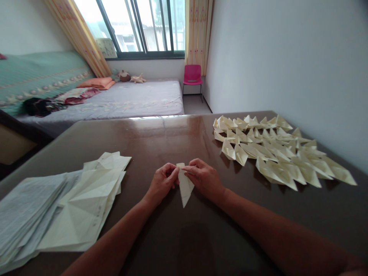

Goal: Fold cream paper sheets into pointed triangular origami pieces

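Between my two hands, over the middle of the brown table (pixel 161 142), is a narrow piece of folded cream paper (pixel 185 189) with a pointed lower end. My left hand (pixel 164 180) pinches its upper left edge between thumb and fingers. From the other side my right hand (pixel 205 178) grips the upper right part, fingers pressed together on the fold. To the right lie several rows of folded paper boats (pixel 270 147). On the left, creased cream sheets (pixel 89 191) overlap a stack of printed papers (pixel 28 203).
A bed (pixel 149 96) with pillows and soft toys stands beyond the table. A pink chair (pixel 193 74) is in the far corner under a curtain. The white wall (pixel 281 57) runs along the right side of the table.
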Motion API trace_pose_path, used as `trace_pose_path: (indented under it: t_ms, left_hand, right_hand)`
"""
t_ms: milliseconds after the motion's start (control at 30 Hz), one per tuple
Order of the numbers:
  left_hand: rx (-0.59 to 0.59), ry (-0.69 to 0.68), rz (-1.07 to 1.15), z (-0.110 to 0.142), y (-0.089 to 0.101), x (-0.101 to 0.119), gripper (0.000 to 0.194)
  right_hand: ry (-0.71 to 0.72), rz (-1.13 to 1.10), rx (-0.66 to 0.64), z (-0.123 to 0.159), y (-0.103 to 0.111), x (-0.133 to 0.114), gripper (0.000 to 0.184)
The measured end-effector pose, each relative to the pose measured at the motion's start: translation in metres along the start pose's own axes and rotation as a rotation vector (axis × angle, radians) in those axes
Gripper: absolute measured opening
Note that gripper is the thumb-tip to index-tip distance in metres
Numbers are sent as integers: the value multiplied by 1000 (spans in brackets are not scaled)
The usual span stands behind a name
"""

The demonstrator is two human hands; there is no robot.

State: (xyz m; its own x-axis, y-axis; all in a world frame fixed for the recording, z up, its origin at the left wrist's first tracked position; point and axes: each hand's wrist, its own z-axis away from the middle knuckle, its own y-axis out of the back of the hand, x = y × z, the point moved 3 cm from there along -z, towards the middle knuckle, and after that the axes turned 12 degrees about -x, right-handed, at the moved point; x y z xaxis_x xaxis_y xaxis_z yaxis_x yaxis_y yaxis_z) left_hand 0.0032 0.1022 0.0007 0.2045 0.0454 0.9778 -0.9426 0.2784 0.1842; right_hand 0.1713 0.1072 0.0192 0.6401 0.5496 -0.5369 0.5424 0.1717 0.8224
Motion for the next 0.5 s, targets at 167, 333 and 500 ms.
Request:
trace_pose_path:
  t_ms: [167, 333, 500]
  left_hand:
    - [-66, -35, 16, 3, -6, 4, 32]
    - [-87, -73, 52, 6, -11, 4, 30]
    - [-51, -29, 96, 5, -13, 2, 31]
  right_hand:
    - [-36, 44, -58, 1, -3, -3, 31]
    - [-67, -168, -49, -3, -4, 5, 23]
    - [-53, -233, -87, -6, -4, 10, 22]
